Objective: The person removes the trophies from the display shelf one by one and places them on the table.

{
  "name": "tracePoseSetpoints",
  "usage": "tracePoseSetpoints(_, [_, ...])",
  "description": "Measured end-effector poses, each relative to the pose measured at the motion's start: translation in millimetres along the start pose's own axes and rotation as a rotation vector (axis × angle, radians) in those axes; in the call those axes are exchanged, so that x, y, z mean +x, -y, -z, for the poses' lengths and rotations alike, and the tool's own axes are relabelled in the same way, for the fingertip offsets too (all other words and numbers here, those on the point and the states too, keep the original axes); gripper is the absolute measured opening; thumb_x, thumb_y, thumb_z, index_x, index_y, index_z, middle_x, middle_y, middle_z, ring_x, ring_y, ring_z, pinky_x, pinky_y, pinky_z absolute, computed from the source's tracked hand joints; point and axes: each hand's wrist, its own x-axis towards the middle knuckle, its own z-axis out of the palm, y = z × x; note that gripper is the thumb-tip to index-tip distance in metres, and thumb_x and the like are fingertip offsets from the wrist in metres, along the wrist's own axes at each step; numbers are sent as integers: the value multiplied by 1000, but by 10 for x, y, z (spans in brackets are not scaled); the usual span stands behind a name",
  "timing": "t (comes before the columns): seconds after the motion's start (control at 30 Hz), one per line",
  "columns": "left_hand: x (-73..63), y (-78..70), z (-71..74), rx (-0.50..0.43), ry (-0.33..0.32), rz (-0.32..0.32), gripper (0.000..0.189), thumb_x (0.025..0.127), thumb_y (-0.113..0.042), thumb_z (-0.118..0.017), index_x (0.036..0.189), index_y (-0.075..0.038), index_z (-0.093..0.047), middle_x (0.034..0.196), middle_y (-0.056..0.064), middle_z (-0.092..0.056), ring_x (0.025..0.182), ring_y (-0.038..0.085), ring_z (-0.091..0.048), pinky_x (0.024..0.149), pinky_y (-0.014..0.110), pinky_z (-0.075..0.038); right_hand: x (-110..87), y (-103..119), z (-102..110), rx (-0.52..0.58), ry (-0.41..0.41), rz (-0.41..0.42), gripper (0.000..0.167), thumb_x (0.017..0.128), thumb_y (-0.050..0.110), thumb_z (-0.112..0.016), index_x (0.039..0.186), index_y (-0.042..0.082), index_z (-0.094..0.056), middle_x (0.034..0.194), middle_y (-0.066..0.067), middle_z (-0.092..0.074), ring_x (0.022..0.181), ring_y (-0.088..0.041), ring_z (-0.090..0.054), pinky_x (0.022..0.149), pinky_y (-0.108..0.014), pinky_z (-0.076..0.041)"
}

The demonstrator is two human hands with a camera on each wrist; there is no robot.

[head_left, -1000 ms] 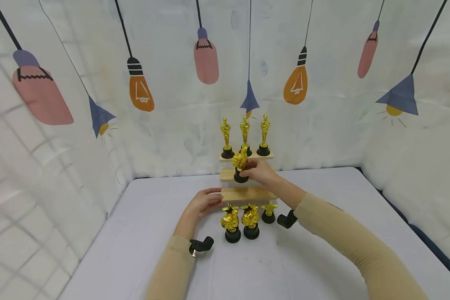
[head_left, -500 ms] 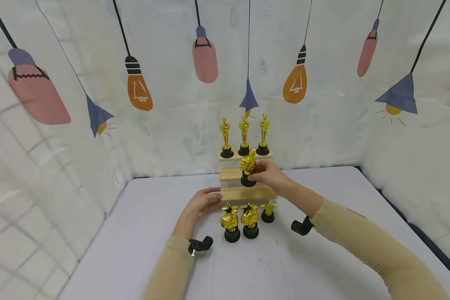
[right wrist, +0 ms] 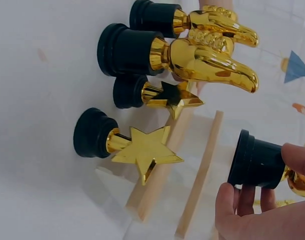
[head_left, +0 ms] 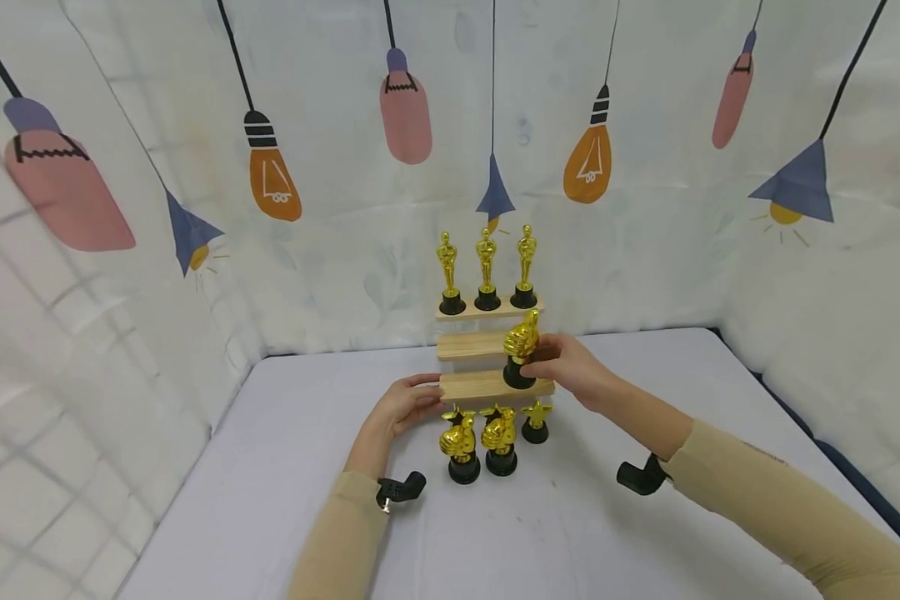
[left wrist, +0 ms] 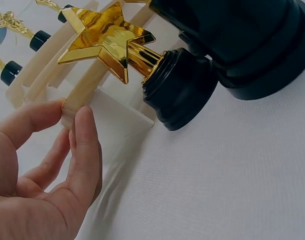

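My right hand (head_left: 573, 367) grips a gold thumbs-up trophy (head_left: 521, 337) by its black base (right wrist: 257, 160). In the head view the trophy stands upright and overlaps the right part of the stepped wooden rack's lowest board (head_left: 472, 386). The right wrist view shows the base apart from the boards. At the rack's left end, my left hand (head_left: 405, 404) pinches the tip of that lowest board, thumb and fingers on either side of the wood (left wrist: 85, 92). The middle board (head_left: 465, 345) bears nothing. Three gold statuettes (head_left: 486, 262) are lined up on the top board.
Before the rack, two more thumbs-up trophies (head_left: 462, 442) stand on the white-covered table (head_left: 270, 500). Three gold star trophies (head_left: 536, 417) stand close to the rack's front, two of them partly hidden. A cloth backdrop printed with lamps (head_left: 345, 275) rises behind.
My right hand has carried the thumbs-up trophy rightward and lower, from before the middle board to over the right part of the lowest one. My left hand has stayed at the board's end.
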Motion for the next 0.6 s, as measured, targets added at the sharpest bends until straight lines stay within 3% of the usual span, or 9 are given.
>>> tracePoseSetpoints(0.6, [25,19,-16,2,-1,-3,50,96,5,-66,144,7,-52,128,28,-61,93,21,-70,84,32,-61,-431,-261,65,37,-20,-26,53,96,11,-72,140,-8,-49,134,-19,-58,122,-32,-55,115,-55,-37])
